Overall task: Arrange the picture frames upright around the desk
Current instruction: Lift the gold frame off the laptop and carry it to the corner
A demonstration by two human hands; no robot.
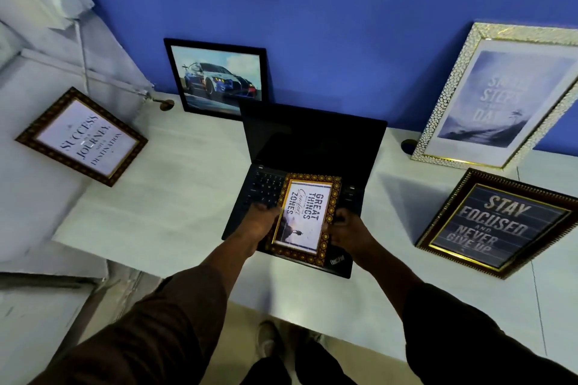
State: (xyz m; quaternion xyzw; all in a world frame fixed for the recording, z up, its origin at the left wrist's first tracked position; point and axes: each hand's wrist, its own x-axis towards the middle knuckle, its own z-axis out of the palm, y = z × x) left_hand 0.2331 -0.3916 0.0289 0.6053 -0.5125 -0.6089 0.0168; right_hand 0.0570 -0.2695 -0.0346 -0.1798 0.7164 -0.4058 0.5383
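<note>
A small gold-patterned frame reading "Great Things... Comfort Zones" is held over the laptop keyboard, turned sideways. My left hand grips its left edge and my right hand grips its right edge. A black car-picture frame leans upright against the blue wall. A white-and-gold frame leans on the wall at the right. A dark "Stay Focused" frame stands tilted at the right front. A "Success" frame leans at the left against the white side panel.
An open black laptop sits mid-desk on the white desk. Cable holes mark the desk's back edge. A white cable runs down the left panel. My feet show on the floor below the desk's front edge.
</note>
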